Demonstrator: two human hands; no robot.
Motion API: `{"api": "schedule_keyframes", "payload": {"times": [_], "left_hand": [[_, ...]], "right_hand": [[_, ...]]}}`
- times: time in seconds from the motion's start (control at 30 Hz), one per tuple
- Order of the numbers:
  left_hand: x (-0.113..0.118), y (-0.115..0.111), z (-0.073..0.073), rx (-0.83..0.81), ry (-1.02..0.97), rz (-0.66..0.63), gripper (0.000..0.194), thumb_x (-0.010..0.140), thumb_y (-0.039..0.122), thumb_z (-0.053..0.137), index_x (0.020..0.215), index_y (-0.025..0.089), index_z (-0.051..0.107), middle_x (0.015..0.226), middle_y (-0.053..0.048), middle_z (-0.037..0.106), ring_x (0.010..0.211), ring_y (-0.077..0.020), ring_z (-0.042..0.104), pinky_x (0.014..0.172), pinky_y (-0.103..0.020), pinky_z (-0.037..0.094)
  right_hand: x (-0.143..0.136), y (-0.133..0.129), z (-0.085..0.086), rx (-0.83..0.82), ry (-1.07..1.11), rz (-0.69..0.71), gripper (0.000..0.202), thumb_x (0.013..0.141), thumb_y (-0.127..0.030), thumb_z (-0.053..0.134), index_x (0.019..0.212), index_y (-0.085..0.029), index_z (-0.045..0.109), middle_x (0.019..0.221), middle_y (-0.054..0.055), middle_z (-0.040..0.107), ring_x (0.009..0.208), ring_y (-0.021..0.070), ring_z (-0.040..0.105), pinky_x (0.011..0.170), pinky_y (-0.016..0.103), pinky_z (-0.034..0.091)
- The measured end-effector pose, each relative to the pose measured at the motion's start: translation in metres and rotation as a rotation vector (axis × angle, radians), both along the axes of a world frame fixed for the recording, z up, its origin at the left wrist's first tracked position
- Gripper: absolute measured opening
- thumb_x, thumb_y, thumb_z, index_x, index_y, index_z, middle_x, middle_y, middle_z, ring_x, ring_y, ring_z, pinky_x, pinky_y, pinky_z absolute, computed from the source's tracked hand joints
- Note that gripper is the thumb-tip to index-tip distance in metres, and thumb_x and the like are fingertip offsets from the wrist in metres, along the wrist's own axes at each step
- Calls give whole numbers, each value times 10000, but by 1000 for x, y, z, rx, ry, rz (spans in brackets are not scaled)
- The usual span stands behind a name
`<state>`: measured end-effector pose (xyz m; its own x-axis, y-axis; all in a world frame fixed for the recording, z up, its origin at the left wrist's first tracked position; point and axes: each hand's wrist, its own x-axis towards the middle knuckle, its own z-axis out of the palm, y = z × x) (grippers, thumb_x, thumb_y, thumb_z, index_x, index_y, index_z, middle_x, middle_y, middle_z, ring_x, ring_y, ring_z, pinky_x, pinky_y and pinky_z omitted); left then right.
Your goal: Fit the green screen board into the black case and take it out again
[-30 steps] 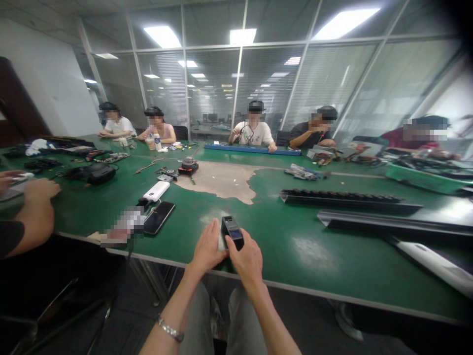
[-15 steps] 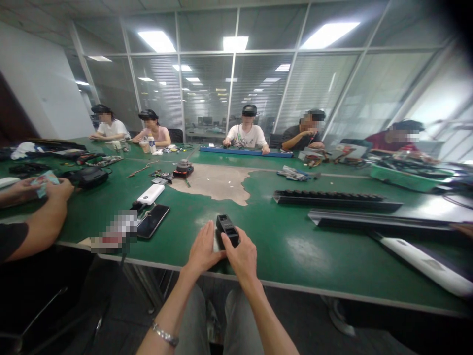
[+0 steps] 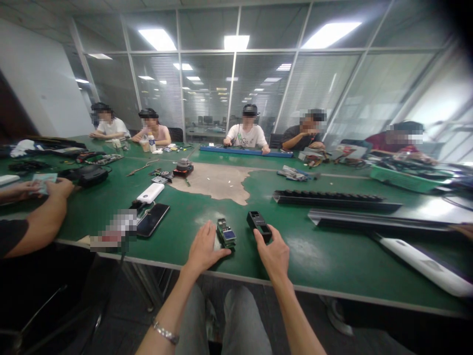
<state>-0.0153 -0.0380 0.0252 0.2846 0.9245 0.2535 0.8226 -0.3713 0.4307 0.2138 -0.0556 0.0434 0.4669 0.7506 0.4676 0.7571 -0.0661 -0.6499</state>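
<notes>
A small green circuit board stack with a blue screen [image 3: 227,234] is near the front edge of the green table [image 3: 195,202]. My left hand [image 3: 204,249] is around its left side and near end, thumb and fingers closed on it. To the right, my right hand [image 3: 272,251] grips the near end of a black rectangular housing [image 3: 255,221] with openings in its face. The housing is apart from the board stack and tilts a little to the left.
A black phone [image 3: 153,220] and a white power bank [image 3: 151,194] lie left of my hands. Long black rails [image 3: 354,221] and a white device [image 3: 424,264] are at right. Another person's hands [image 3: 55,187] hold something at far left; several people sit opposite.
My right hand has moved right with the black housing, which has come off the board stack. The board and blue screen now show beside my left hand, which stays about where it was.
</notes>
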Motion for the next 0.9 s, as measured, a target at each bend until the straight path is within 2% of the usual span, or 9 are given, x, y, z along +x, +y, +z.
{"api": "schedule_keyframes", "payload": {"times": [0.1,0.2,0.37,0.5,0.63,0.77,0.9], "left_hand": [[0,-1,5,-14,20,-3,956,741,751,567,1428,107,400,1567,-180,242,1441,-327,240,1173,-429,225],[1,-2,7,-25,31,-6,939,751,753,550,1422,110,413,1565,-180,249,1441,-327,243,1172,-430,220],[1,-2,7,-26,39,2,919,757,763,531,1403,115,447,1565,-179,250,1434,-339,254,1166,-436,231],[1,-2,6,-8,49,3,914,765,762,522,1387,95,466,1559,-199,250,1434,-333,258,1167,-430,230],[1,-3,7,-8,45,-2,904,770,759,519,1381,94,475,1559,-204,248,1436,-328,254,1171,-426,223],[0,-3,8,-14,34,-13,884,776,748,526,1411,138,446,1564,-190,245,1435,-328,257,1169,-441,225],[0,-2,8,-5,36,-29,803,793,740,513,1394,210,474,1575,-145,244,1436,-320,257,1167,-460,224]], "right_hand": [[8,0,-14,-37,-17,-17,591,837,-575,497,1230,-144,592,1069,152,683,958,272,636,860,371,450],[10,1,-21,-64,-33,-20,589,844,-564,488,1237,-136,582,1082,157,677,969,277,630,860,369,448],[10,1,-26,-116,-67,-23,609,858,-554,468,1258,-103,556,1080,174,672,980,302,627,860,379,444],[9,-1,-27,-98,-87,-24,755,832,-573,512,1355,-32,455,1211,227,615,1103,329,585,916,382,423],[9,-2,-27,-88,-70,-11,856,807,-598,542,1415,-22,370,1238,220,607,1136,343,568,933,392,421],[9,-2,-28,-77,-66,-12,849,798,-614,546,1399,-35,395,1238,223,607,1138,349,568,929,403,426],[12,-1,-31,-68,-70,2,739,810,-610,527,1316,-72,498,1162,211,640,1056,330,609,893,396,443]]}}
